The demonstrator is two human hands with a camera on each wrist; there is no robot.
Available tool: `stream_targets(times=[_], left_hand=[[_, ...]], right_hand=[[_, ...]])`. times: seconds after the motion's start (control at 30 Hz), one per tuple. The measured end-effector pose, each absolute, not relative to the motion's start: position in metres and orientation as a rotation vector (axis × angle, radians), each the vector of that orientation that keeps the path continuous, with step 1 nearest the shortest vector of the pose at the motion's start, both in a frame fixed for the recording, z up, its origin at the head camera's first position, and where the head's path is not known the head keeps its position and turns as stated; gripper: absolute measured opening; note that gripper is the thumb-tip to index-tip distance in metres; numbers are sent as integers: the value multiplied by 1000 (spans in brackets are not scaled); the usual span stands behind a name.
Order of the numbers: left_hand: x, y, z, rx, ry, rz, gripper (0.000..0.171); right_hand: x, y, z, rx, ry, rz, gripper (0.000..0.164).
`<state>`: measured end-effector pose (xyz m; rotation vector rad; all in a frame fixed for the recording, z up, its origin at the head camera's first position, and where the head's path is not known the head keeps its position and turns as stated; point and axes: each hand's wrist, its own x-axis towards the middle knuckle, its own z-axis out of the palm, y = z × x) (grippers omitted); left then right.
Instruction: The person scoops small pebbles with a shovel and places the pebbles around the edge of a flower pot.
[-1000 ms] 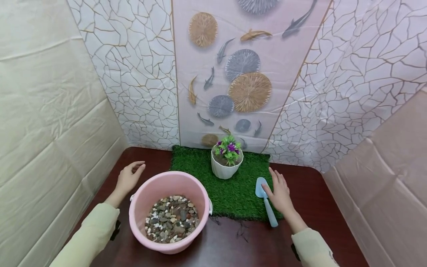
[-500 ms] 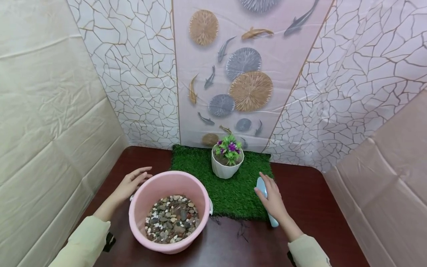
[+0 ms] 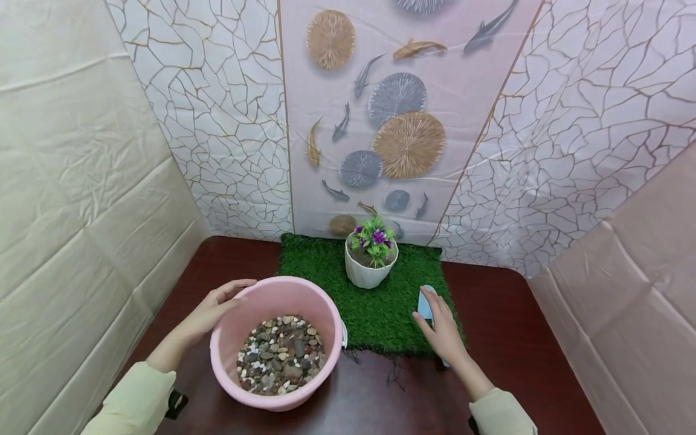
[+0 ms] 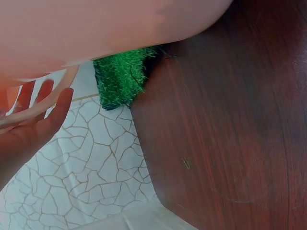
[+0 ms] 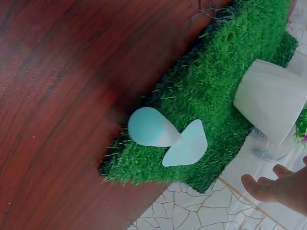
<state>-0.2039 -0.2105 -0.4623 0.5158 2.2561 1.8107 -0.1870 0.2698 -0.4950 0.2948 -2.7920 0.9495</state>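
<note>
A pink bucket [image 3: 274, 402] holding mixed pebbles [image 3: 283, 356] stands on the dark wood table. My left hand [image 3: 203, 317] is at its far left rim, thumb over the inner side and fingers along the outside; in the left wrist view, the pale rim strip [image 4: 45, 103] runs between thumb and fingers. Over a light-blue hand trowel [image 5: 187, 146] hovers my right hand [image 3: 443, 335], fingers extended and apart, nothing in them. The trowel's blade [image 3: 425, 307] shows beside the fingers in the head view, and most of its handle is hidden beneath the hand.
A white ribbed pot [image 3: 365, 275] with a purple-flowered plant [image 3: 376, 241] stands on a green turf mat [image 3: 380, 326] at the table's back. Loose dark threads [image 3: 396, 376] trail from the mat's front edge. Fabric-covered walls [image 3: 234, 151] enclose the table on three sides.
My left hand has come from beside the bucket onto its rim. My right hand has shifted left and slightly down, covering more of the trowel, which appears unmoved.
</note>
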Motion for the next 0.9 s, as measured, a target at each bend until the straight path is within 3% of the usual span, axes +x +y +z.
stream_targets(times=[0.27, 0.9], left_hand=[[-205, -204, -467, 564, 2361, 1792, 48], [-208, -205, -467, 351, 2177, 1740, 62]], right_hand=[[-188, 277, -503, 267, -2796, 904, 60], [-188, 281, -513, 274, -2797, 871, 59]])
